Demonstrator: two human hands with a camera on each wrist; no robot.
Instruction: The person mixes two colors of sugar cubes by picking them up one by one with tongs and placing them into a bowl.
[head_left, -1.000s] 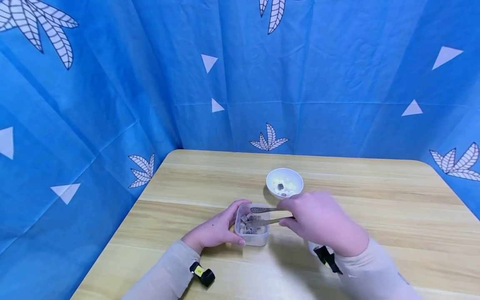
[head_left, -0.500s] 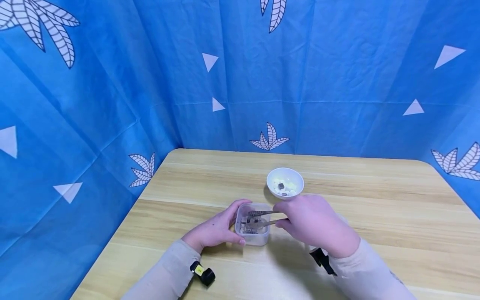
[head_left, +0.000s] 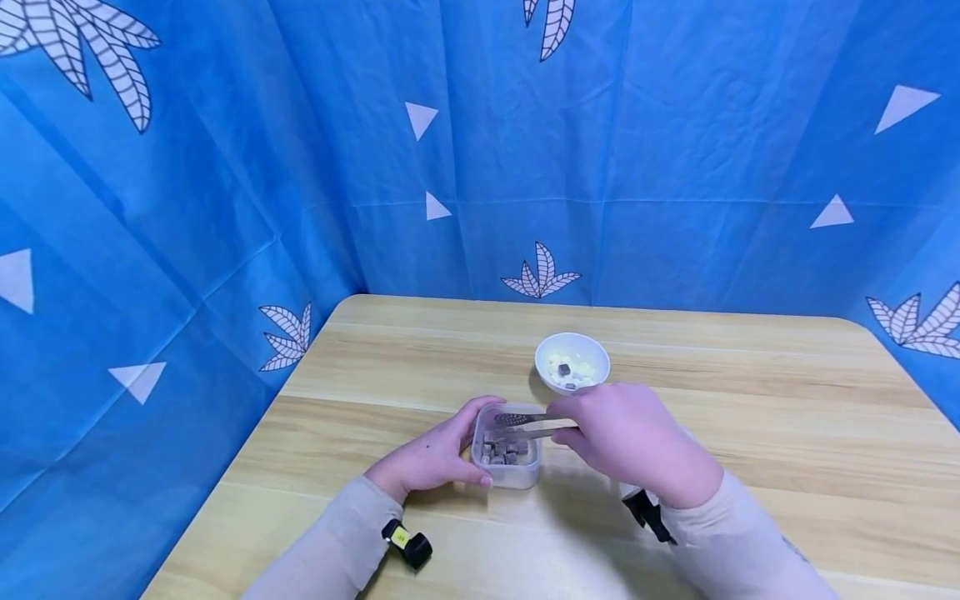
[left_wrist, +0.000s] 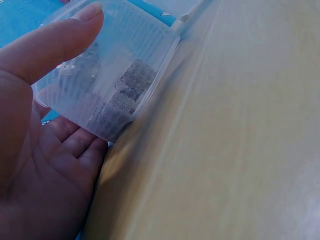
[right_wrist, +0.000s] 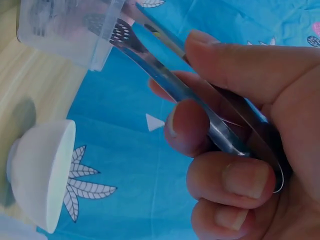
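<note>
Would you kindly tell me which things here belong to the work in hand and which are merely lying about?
In use:
clear plastic box
dark cubes
metal tongs
white bowl
left hand
right hand

Lying about:
wooden table
blue patterned cloth

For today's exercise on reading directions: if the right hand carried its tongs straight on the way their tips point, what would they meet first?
The right hand points the metal tongs leftward over the clear plastic container. Going straight on, the tips would probably meet the left hand gripping the container's far side, or that wall itself; depth is unclear.
</note>
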